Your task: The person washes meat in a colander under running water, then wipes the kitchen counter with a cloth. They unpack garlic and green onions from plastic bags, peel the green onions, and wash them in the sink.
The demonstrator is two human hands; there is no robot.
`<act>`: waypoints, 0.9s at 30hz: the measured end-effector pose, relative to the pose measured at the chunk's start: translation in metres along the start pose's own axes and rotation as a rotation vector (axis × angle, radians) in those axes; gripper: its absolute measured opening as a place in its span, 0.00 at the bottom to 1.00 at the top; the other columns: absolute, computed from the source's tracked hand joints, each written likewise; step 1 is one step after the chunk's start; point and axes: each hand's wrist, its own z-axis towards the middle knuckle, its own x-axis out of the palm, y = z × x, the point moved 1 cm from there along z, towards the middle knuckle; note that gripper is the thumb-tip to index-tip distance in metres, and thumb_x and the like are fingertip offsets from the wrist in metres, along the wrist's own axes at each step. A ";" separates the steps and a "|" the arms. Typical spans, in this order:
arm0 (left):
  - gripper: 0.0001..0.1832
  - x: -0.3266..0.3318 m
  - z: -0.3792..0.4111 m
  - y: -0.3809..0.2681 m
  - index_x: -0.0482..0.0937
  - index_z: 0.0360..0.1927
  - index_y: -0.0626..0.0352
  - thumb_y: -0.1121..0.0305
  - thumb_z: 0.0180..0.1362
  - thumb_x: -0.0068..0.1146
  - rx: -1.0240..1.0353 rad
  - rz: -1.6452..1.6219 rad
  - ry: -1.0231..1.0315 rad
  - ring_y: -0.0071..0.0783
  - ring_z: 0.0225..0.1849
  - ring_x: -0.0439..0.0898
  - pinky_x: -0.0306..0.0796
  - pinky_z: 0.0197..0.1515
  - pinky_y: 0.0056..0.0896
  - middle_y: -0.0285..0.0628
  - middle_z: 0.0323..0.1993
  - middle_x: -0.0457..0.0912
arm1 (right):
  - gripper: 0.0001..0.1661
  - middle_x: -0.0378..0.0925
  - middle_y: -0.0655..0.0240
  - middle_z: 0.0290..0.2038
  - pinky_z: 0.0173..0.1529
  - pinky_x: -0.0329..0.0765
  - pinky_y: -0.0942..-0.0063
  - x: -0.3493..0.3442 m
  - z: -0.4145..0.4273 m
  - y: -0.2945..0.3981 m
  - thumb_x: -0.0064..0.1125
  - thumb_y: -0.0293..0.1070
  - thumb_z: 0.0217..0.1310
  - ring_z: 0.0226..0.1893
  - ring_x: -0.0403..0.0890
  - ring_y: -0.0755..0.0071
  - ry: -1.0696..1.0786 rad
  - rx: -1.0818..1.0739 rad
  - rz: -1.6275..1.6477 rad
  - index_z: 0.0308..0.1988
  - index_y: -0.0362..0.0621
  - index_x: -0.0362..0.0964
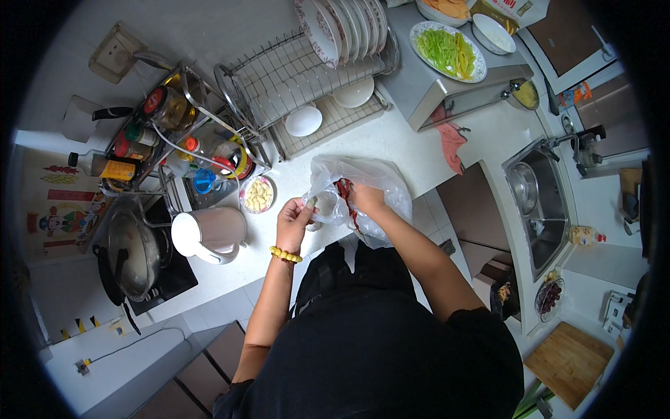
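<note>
A clear plastic bag [390, 180] hangs between my hands in front of my body, over the counter's front edge. My left hand [296, 217], with a yellow bead bracelet [286, 254] at the wrist, pinches the bag's left side between thumb and fingers. Inside the bag's mouth is my right hand [364, 199], its fingertips at dried red chilies [345, 191]; its fingers are partly hidden. A small plate of peeled garlic cloves [257, 195] stands left of the bag, near a white electric kettle [214, 234].
A wire dish rack [293, 78] holds plates behind the bag. Left are a seasoning shelf with bottles [172, 107] and a lidded wok [133, 256] on the cooktop. Right are a plate of sliced vegetables [445, 52], a red cloth [451, 144], a sink [544, 225] and a wooden cutting board [568, 361].
</note>
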 end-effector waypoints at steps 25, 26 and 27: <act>0.04 0.011 0.021 -0.011 0.75 0.35 0.59 0.70 0.61 0.53 0.003 -0.056 0.067 0.16 0.30 0.75 0.69 0.34 0.19 0.33 0.29 0.80 | 0.21 0.79 0.67 0.35 0.29 0.72 0.81 -0.094 -0.046 0.000 0.60 0.28 0.54 0.25 0.75 0.82 0.313 0.631 1.438 0.50 0.41 0.71; 0.04 0.013 0.020 -0.015 0.75 0.35 0.59 0.71 0.61 0.53 0.001 -0.045 0.073 0.17 0.30 0.76 0.69 0.34 0.19 0.34 0.30 0.80 | 0.21 0.79 0.68 0.35 0.29 0.72 0.82 -0.108 -0.058 0.013 0.60 0.28 0.55 0.25 0.75 0.82 0.464 0.506 1.411 0.50 0.40 0.71; 0.04 0.013 0.020 -0.019 0.75 0.35 0.60 0.71 0.61 0.53 0.000 -0.037 0.078 0.17 0.31 0.76 0.70 0.35 0.20 0.34 0.30 0.80 | 0.21 0.78 0.68 0.35 0.29 0.73 0.82 -0.122 -0.071 0.026 0.60 0.28 0.55 0.25 0.74 0.82 0.613 0.378 1.374 0.50 0.40 0.71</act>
